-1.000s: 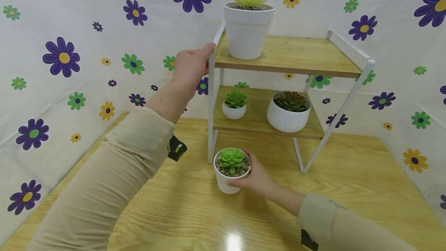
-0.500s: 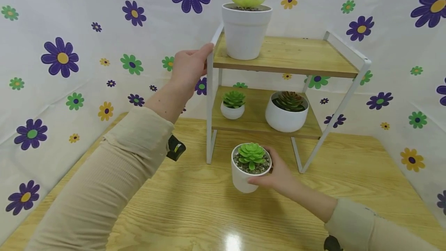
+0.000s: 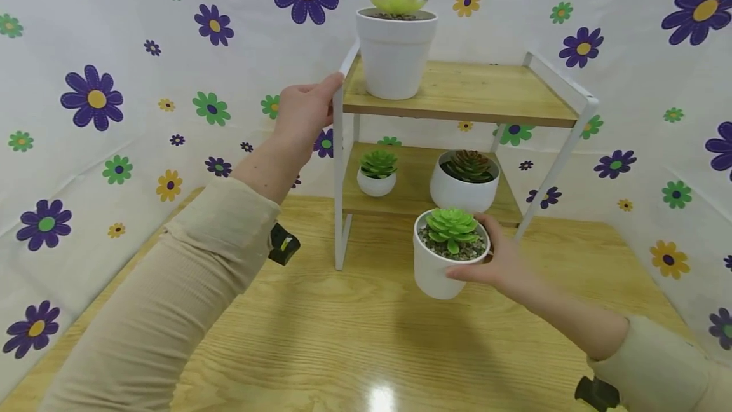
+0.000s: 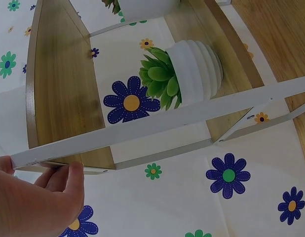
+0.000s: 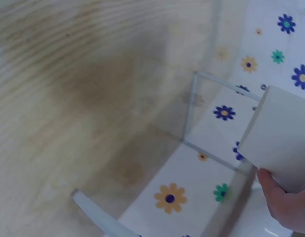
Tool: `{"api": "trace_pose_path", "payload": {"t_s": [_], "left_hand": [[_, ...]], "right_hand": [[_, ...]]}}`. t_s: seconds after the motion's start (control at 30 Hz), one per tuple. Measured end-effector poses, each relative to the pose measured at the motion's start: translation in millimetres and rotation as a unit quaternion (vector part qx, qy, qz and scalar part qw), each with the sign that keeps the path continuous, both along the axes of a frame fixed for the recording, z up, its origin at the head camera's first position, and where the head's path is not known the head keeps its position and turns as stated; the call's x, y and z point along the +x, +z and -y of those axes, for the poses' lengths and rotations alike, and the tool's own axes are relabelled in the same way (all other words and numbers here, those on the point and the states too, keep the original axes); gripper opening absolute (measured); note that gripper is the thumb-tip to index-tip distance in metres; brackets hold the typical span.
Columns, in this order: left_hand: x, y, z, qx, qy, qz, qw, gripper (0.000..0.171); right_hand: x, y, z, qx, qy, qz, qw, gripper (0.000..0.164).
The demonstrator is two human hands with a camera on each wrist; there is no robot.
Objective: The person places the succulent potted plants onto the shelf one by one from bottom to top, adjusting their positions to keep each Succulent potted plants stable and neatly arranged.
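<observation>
My left hand (image 3: 303, 116) grips the upper left corner of a two-tier shelf's white metal frame (image 3: 338, 177); the left wrist view shows its fingers curled round that bar. My right hand (image 3: 503, 259) holds a white pot with a bright green succulent (image 3: 452, 227), thumb in front and fingers behind the rim. The pot hangs above the table, in front of the lower tier, its shadow below. In the right wrist view the pot's plain side (image 5: 283, 138) shows with the thumb against it.
On the upper tier (image 3: 480, 84) stands a tall white pot (image 3: 396, 56) with a yellow-green succulent. The lower tier carries a small white pot (image 3: 376, 183) at left and a wider white bowl (image 3: 463, 189) at right. A flowered cloth surrounds the wooden table (image 3: 320, 336).
My right hand has lifted the potted succulent off the table and carried it to the right and upward. My left hand keeps its grip on the frame.
</observation>
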State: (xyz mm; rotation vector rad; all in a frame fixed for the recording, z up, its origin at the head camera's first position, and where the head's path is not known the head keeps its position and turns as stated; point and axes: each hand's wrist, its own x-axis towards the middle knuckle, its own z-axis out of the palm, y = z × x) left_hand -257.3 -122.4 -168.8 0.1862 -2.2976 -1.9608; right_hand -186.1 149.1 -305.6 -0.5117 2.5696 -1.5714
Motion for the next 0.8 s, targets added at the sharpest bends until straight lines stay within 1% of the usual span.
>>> {"api": "trace_pose_path", "payload": {"t_s": [0.13,0.3,0.43,0.57,0.73,0.8], "left_hand": [[0.0,0.4,-0.2,0.005,0.000,-0.005,1.0000,0.046],[0.0,0.6,-0.7,0.007,0.003,-0.008,0.9999,0.045],[-0.5,0.5,-0.6,0.007,0.000,-0.009,0.9999,0.045],[-1.2,0.6,-1.3,0.013,-0.001,-0.008,0.9999,0.045],[-1.5,-0.1,-1.2,0.011,-0.003,-0.002,0.9999,0.046],[-1.5,-0.4,-1.1,0.010,-0.004,-0.001,0.9999,0.046]], "right_hand": [[1.3,22.0,-7.7,0.002,-0.004,-0.001,1.000,0.092],[4.6,49.4,-18.2,0.035,-0.014,0.000,0.999,0.089],[4.4,68.5,-24.4,0.052,-0.015,-0.006,0.998,0.083],[4.2,87.2,-32.0,0.057,-0.015,-0.010,0.998,0.078],[2.2,113.3,-41.7,0.084,-0.032,-0.001,0.996,0.078],[-1.2,123.1,-46.3,0.082,-0.036,0.010,0.996,0.079]]}}
